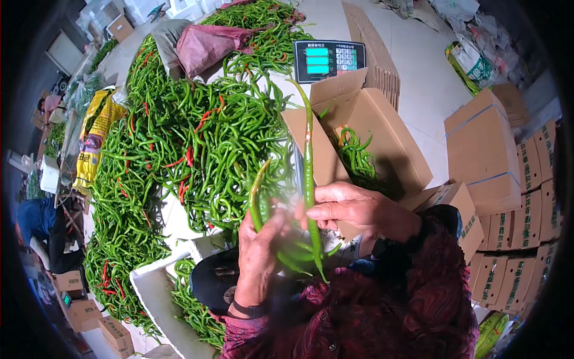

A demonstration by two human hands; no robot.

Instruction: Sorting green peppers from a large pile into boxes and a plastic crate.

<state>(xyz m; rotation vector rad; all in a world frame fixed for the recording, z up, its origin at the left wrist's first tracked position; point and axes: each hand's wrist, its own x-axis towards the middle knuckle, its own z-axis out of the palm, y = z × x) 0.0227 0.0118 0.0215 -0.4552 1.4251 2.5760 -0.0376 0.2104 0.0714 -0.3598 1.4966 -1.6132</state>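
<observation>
My right hand pinches a long green chili pepper, which stands nearly upright and bears a reddish-brown blemish on its upper half. Several other green chilies are in my left hand; one points up with a yellowish tip, others stick out below the palm. Past my right hand, an open cardboard box holds a small heap of green chilies. A wide pile of green chilies with some red ones covers the floor ahead and to the left. A blurred patch hides part of the space between my hands.
A digital scale display stands behind the box, beside flattened cardboard. Near my left knee, a white foam box contains chilies. Stacked cartons line the right side. A yellow sack and a bent-over person are at left.
</observation>
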